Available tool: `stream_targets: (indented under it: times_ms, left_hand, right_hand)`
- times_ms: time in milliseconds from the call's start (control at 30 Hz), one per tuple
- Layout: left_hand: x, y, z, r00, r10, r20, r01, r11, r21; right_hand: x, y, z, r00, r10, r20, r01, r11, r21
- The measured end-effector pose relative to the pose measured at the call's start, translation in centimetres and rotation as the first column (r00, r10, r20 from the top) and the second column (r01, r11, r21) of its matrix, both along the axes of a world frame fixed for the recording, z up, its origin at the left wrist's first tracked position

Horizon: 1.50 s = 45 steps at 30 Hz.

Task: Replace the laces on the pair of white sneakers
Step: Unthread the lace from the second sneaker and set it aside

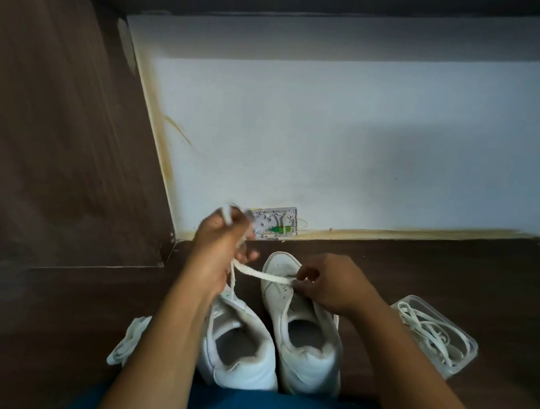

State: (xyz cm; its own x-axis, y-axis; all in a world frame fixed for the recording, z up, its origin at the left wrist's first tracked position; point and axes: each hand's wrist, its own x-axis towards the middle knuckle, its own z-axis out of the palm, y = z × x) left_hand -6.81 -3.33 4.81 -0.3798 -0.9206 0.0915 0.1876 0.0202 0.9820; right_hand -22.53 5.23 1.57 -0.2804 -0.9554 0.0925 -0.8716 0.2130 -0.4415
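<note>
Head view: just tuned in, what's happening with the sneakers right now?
A person seated at a dark desk is working on a lace. The left hand grips a white lace, raised near the wall. The right hand pinches the same lace over the front of the right sneaker, so it stretches between the hands. The left sneaker stands beside it. More laces lie in a clear plastic container on the right, and a loose lace bundle lies left of the shoes.

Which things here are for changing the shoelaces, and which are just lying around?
For the job: left sneaker, right sneaker, lace stretched between left hand and right hand, loose laces, clear tub of laces.
Just lying about: wall box, desk.
</note>
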Motion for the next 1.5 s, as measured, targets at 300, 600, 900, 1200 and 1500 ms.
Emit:
stream_targets:
  times_ms: [300, 600, 900, 1200, 1500]
  left_hand:
    - [-2.1, 1.3, -2.0, 0.88, -0.156, 0.448, 0.143, 0.988, 0.063]
    - [-4.1, 0.6, -4.4, 0.589, 0.101, 0.801, 0.331, 0.875, -0.354]
    - [-5.1, 0.5, -4.6, 0.539, 0.13, 0.832, 0.395, 0.833, -0.386]
    - [-5.3, 0.5, -4.7, 0.468, 0.144, 0.872, 0.396, 0.848, -0.352]
    - [-4.9, 0.2, -4.8, 0.574, 0.039, 0.818, 0.423, 0.841, -0.338]
  right_hand:
    - [-0.1, -0.4, 0.0, 0.998, -0.038, 0.044, 0.041, 0.998, -0.053]
    - [-1.0, -0.2, 0.6, 0.944, -0.103, 0.313, 0.128, 0.99, -0.063]
    - [-0.8, -0.8, -0.3, 0.989, -0.061, 0.132, 0.053, 0.996, 0.066]
    - [-0.3, -1.6, -1.3, 0.999, -0.022, -0.031, 0.024, 0.997, 0.074]
    - [0.0, -1.4, -1.8, 0.994, 0.057, -0.091, -0.059, 0.998, -0.02]
